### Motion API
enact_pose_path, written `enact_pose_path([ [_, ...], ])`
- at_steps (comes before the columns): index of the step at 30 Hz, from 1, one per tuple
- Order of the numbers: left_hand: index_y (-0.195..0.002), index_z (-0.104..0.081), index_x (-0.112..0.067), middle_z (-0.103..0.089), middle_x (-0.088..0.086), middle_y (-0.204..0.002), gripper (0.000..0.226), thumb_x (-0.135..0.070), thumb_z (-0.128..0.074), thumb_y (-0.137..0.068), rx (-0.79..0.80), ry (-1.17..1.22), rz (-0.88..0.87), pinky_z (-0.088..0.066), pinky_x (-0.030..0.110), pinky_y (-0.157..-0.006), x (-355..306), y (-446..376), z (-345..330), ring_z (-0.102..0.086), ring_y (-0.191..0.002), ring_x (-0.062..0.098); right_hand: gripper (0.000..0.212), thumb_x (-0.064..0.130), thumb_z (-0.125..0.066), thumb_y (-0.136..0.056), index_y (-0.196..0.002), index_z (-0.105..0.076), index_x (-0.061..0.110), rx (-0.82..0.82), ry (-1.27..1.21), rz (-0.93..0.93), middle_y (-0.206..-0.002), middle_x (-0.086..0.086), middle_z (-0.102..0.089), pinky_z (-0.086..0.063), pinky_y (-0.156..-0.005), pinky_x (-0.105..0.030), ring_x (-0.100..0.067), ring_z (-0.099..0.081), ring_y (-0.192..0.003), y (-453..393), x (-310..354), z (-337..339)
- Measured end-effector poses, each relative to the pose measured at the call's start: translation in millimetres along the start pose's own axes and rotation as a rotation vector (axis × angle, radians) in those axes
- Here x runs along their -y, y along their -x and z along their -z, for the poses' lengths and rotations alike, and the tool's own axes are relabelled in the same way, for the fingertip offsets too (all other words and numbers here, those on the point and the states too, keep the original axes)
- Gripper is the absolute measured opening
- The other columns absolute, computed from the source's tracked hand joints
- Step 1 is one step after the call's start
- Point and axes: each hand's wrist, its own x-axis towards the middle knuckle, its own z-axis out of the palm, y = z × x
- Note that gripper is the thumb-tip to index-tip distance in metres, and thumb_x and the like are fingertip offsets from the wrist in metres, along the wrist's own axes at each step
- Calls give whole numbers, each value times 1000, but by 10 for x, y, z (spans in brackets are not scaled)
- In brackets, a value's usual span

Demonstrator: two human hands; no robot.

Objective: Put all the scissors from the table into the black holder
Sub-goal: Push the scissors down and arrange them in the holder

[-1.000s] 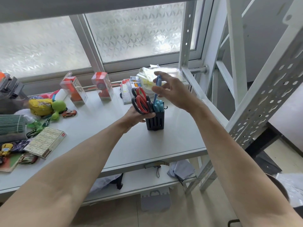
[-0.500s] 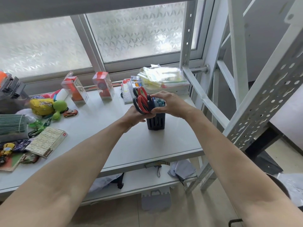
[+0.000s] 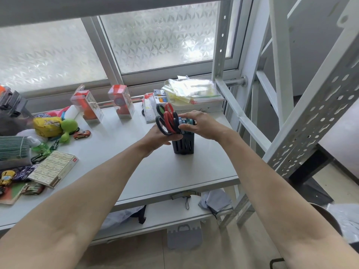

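Black holder (image 3: 183, 146): slotted plastic cup, upright on the white table, just right of frame centre. Scissors packed in it handles-up: red-handled pairs (image 3: 168, 118) and black-handled ones (image 3: 161, 126) fan out toward its left side, blue-handled pairs (image 3: 187, 122) bunched on the right. Blades sit down inside, partly visible through the slots.

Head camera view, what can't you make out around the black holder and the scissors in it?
- Blades of the red-handled scissors and blue-handled scissors: inside the black slotted plastic holder.
- How many scissors there are: handles overlap, and the right hand covers the blue ones.
- The left hand fingers' grip: behind the holder and handles.
- Any scissors left in the clutter along the white table's left edge: too small, cut off.
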Motion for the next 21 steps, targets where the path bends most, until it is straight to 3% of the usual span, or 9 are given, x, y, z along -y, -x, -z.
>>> enact_pose_path([
  [3,-121,-61,-39,-70,-11,-112,47,-22,-78,-81,32,-12,8,-54,32,-80,-18,-22,24,-64,-110,13,80,42,-72,-84,-151,-30,30,-1,-130,-42,-148,-7,-47,-39,-110,-41,-24,-46,-133,110,-76,-22],
  [5,-120,-60,-43,-70,-14,-111,48,-23,-79,-80,58,-39,22,-54,32,-80,-38,-41,48,-64,-109,11,86,38,-77,-80,-151,-29,29,-15,-132,-58,-149,-4,-46,-34,-111,-37,-21,-42,-137,180,-160,-37],
  [9,-111,-60,-52,-72,-25,-103,45,-25,-79,-80,180,-100,70,-55,20,-72,-110,-23,97,-65,-100,-2,72,20,-77,-83,-145,-41,32,-27,-216,-42,-135,-3,-58,-46,-103,-31,-17,-53,-125,244,-260,-85],
  [12,-122,-59,-42,-72,-20,-107,49,-27,-79,-80,179,-117,50,-57,19,-70,-127,-23,106,-67,-99,-2,68,17,-76,-83,-142,-46,34,-59,-262,-26,-132,1,-61,-47,-102,-32,-11,-55,-120,243,-267,-94],
  [17,-138,-53,-19,-68,0,-115,62,-19,-78,-81,45,-77,-11,-57,27,-76,-96,-34,19,-64,-106,18,72,25,-75,-85,-143,-37,45,-45,-253,-3,-141,2,-53,-46,-103,-36,-12,-54,-119,227,-245,-81],
  [19,-139,-52,-18,-67,5,-120,62,-15,-77,-82,63,-57,-16,-59,33,-82,-70,-29,12,-64,-109,21,68,35,-71,-87,-142,-34,51,-35,-307,8,-145,2,-48,-46,-98,-35,-13,-53,-118,229,-228,-66],
  [21,-139,-50,-19,-66,5,-124,64,-14,-77,-81,130,-52,-7,-60,31,-83,-45,-21,30,-64,-112,17,54,39,-64,-91,-139,-41,49,-50,-337,20,-144,3,-50,-47,-97,-34,-12,-53,-117,228,-242,-78],
])
